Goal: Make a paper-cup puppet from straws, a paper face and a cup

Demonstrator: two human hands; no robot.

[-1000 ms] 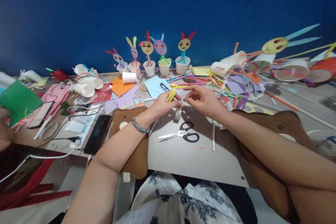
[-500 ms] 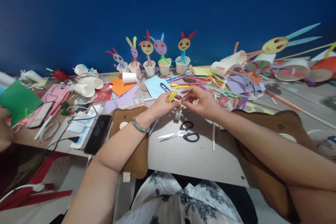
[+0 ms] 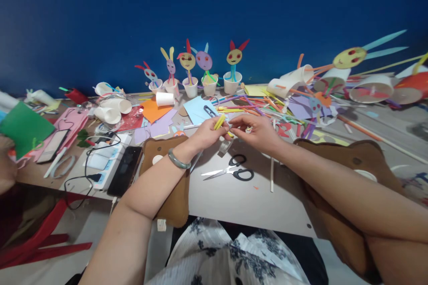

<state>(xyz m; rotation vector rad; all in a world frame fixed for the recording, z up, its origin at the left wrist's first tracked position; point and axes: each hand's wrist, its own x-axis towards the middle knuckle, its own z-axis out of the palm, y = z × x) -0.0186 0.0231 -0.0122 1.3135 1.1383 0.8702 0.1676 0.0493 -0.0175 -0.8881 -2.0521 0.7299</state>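
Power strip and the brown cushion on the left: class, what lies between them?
A dark phone lies between the power strip and the brown cushion, as the head view shows.

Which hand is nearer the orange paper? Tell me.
Left. The left hand is right of the orange paper and closer to the wearer's body; the right hand is farther right, beyond the left.

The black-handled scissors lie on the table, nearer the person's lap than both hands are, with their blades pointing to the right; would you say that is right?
Not quite: the head view shows the blades pointing to the left. The black-handled scissors do lie on the table, nearer the person's lap than the left hand and right hand are.
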